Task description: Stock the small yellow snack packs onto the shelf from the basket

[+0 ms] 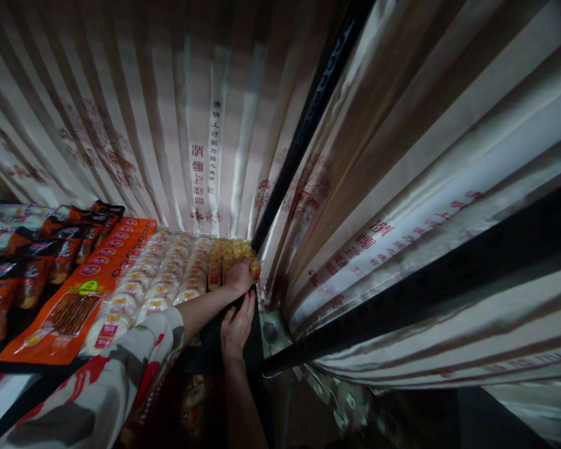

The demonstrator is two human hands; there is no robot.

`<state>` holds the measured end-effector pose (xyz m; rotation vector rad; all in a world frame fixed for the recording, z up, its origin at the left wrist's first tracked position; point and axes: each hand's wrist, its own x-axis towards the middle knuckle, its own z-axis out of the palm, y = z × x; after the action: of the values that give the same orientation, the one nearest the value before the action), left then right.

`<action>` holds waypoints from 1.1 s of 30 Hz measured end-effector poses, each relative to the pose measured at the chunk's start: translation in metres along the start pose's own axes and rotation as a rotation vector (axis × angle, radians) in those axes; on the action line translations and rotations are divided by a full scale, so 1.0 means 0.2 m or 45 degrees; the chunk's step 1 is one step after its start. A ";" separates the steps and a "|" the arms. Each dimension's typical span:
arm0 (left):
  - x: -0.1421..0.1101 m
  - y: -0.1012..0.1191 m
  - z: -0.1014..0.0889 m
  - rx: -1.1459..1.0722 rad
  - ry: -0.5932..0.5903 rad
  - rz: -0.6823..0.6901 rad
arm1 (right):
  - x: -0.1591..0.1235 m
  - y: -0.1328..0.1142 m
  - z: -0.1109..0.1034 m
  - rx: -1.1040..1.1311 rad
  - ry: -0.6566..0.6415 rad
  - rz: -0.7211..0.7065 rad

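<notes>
While your left hand [239, 278], grip unclear, covers yellow packets [215, 269], square them gently with your straight-fingered, empty right hand [237, 327].

This looks like a shop, with rows of matching orange packets [81, 296], round wrapped snacks [161, 287] and small yellow packs [218, 254] on a black shelf [208, 352]
</notes>
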<state>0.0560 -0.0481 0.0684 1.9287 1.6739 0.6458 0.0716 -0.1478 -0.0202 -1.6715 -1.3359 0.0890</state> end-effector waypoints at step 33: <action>0.01 0.00 -0.07 0.330 -0.069 0.045 | 0.21 0.12 0.06 -0.204 -0.083 -0.085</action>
<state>0.0466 -0.0445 0.0794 2.1372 1.7645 0.4006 0.0984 -0.1064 -0.0242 -1.7683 -1.4799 -0.0034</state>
